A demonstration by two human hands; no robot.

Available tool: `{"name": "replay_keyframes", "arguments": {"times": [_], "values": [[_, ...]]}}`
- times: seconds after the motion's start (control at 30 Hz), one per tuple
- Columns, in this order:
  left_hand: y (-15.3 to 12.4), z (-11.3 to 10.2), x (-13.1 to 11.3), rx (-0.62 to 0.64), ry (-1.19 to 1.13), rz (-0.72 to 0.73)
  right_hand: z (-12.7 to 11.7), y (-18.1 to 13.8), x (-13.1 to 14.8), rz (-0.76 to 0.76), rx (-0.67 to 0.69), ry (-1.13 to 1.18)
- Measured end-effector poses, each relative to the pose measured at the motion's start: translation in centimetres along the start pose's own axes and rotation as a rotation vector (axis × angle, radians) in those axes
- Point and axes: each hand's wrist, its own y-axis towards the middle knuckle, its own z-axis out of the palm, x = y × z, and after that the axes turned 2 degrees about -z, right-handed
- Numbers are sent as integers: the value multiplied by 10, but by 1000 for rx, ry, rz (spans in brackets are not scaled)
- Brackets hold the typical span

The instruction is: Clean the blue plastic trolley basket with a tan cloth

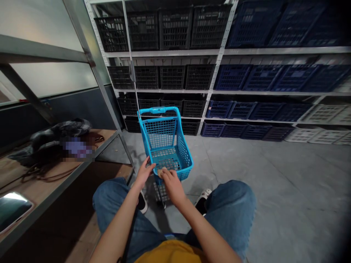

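A blue plastic shopping cart with a lattice basket stands on the floor between my knees. At its near left corner, my left hand grips the basket, thumb by the rim and fingers along the outer side. My right hand is closed on a small beige cloth, pressed against the near rim. Part of the cloth is hidden under my fingers. The basket's inside shows no goods. A metal pole with a grey clamp rises from the cart's left side by the handle.
White shelving ahead carries rows of black crates, blue crates and white crates. At left, a metal-framed wooden bench holds a dark checked cloth, a brown strap and a phone. Grey floor extends to the right.
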Motion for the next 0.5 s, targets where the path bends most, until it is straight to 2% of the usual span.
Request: {"name": "replay_keyframes", "arguments": {"times": [0.07, 0.13, 0.2, 0.27, 0.37, 0.5], "values": [[2, 1, -1, -11, 1, -8, -12, -11, -25, -12, -14, 46], [3, 2, -3, 0, -10, -5, -27, -26, -60, 49, -65, 68], [2, 4, -6, 23, -23, 5, -38, -38, -92, 182, -161, 52], [1, 7, -7, 30, -24, 8, -37, -46, -106, 332, -281, 43], [-1, 10, -6, 23, -19, 0, -11, -46, -89, 469, -434, 105], [3, 13, -3, 28, -58, 55, 31, -38, -35, 431, -471, 222]]}}
